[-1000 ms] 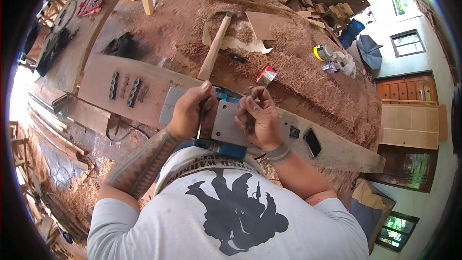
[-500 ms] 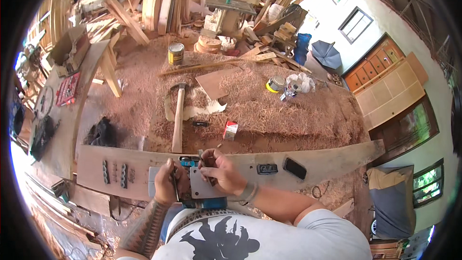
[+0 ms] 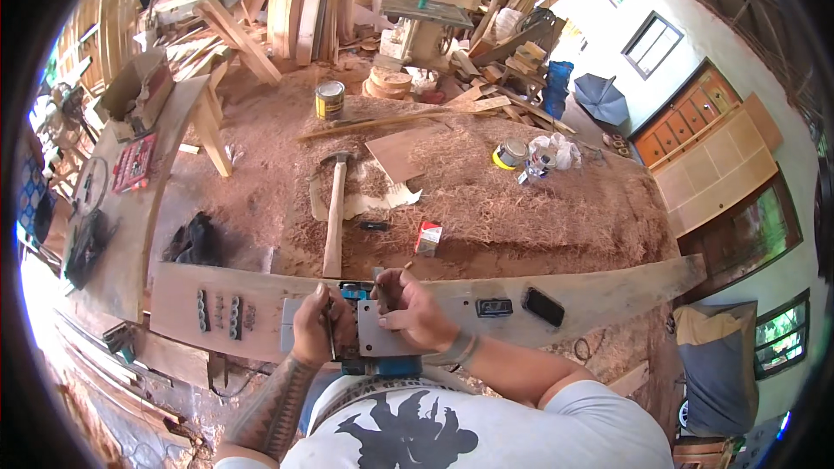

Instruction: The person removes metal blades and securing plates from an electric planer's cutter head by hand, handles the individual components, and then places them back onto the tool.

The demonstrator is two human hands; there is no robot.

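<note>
An upturned teal electric planer (image 3: 379, 340) with silver base plates sits at the near edge of a long wooden board (image 3: 599, 282), against my shirt. My left hand (image 3: 313, 326) is closed at the planer's left side, with a thin dark metal piece between thumb and fingers. Over the plate's far end, my right hand (image 3: 419, 314) pinches a small flat metal strip (image 3: 379, 285); my fingers partly cover it. Left on the board lie two dark notched metal bars (image 3: 235, 317) with several small bolts. To the right are a black phone (image 3: 543, 306) and a dark rectangular case (image 3: 494, 307).
Beyond the board, a hammer (image 3: 334, 217) and a red-and-white box (image 3: 428, 239) lie among wood shavings. Cans (image 3: 329, 101) stand farther off. A side bench (image 3: 165, 174) holds a red tool set (image 3: 135, 163). Scrap wood (image 3: 512, 69) is piled at the back.
The whole scene has shifted slightly to the right in the view. Both hands keep nearly the same hold at the planer, the right still pinching the metal strip.
</note>
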